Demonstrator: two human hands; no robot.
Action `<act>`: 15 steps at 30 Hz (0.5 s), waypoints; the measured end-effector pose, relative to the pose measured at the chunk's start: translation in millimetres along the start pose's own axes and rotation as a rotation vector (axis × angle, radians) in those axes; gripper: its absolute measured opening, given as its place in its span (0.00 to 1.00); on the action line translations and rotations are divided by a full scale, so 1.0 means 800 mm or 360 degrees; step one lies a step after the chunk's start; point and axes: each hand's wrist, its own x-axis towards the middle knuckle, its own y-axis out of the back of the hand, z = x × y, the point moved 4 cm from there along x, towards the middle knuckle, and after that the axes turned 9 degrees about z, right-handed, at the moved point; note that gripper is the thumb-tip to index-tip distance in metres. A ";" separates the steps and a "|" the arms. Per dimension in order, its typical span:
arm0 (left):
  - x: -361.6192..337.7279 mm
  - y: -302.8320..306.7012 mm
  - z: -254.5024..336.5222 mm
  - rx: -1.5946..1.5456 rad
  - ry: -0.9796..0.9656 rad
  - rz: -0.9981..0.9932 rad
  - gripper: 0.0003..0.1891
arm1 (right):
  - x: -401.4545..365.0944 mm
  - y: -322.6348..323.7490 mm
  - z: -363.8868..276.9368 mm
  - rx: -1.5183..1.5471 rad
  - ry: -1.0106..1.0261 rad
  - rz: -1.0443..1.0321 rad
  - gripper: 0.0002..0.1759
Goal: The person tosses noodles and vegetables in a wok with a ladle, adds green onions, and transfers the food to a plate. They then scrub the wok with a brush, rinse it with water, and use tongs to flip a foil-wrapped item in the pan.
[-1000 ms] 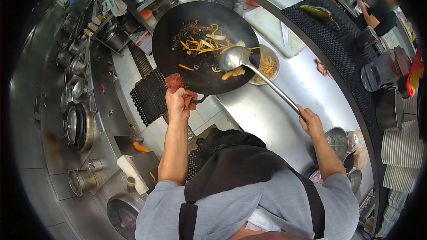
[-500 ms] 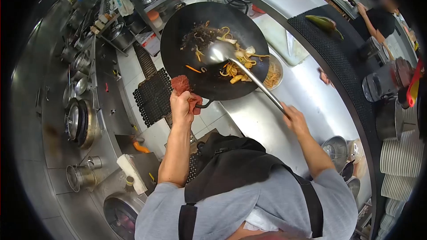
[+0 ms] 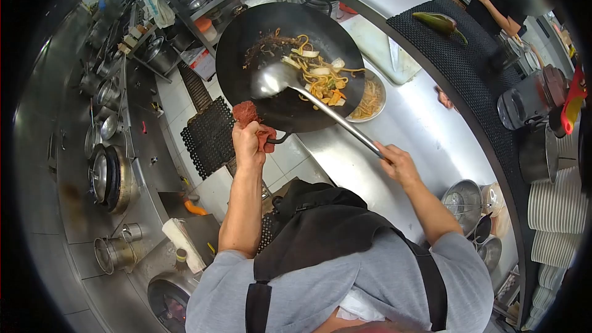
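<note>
While the head view looks down over the forearms, the left hand (image 3: 248, 142) has its grip closed around a red cloth (image 3: 245, 113) and, through it, the looped handle of a large black wok (image 3: 271, 21). That wok sits at the upper middle of the view, ahead of the hands; its near-right rim overlaps a round plate (image 3: 383, 102) of pale noodles (image 3: 368, 100), though whether the two touch I cannot tell. Inside the wok, thick noodles with pale and orange pieces (image 3: 324, 80) gather toward the right side, and a patch of dark bits (image 3: 266, 49) clings at the upper left. The right hand (image 3: 399, 163) is wrapped around the end of a long metal ladle (image 3: 336, 119) — a narrow, firm grip — and the ladle's blurred head lies over the wok's lower left, apart from most of the food. Plate and wok are beside a steel table (image 3: 370, 179), where a white cutting board (image 3: 364, 36) carries a knife (image 3: 394, 53). On a black mat (image 3: 456, 65) along the raised ledge lies a green pepper (image 3: 438, 23); farther off, another person's arm (image 3: 496, 17) reaches down, and white plates (image 3: 557, 206) stand stacked at the right edge.
</note>
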 end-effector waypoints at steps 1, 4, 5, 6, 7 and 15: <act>-0.001 -0.003 0.002 -0.0004 0.0014 0.0028 0.12 | -0.010 0.016 0.015 -0.0103 0.0012 -0.0008 0.29; -0.001 -0.005 0.004 0.0054 0.0000 0.0063 0.12 | -0.050 0.071 0.060 -0.0243 -0.0006 0.0038 0.29; 0.002 -0.004 0.003 0.0047 0.0002 0.0058 0.12 | -0.060 0.091 0.063 -0.0336 -0.0058 0.0073 0.29; 0.006 -0.001 0.000 0.0055 -0.0006 0.0021 0.12 | -0.065 0.102 0.065 -0.0429 -0.0113 0.0110 0.29; 0.008 0.000 -0.003 0.0064 -0.0013 -0.0019 0.12 | -0.066 0.104 0.066 -0.0439 -0.0118 0.0115 0.29; -0.006 -0.009 -0.003 0.0035 -0.0066 0.0013 0.12 | 0.044 0.016 0.026 -0.0203 -0.0226 0.0434 0.27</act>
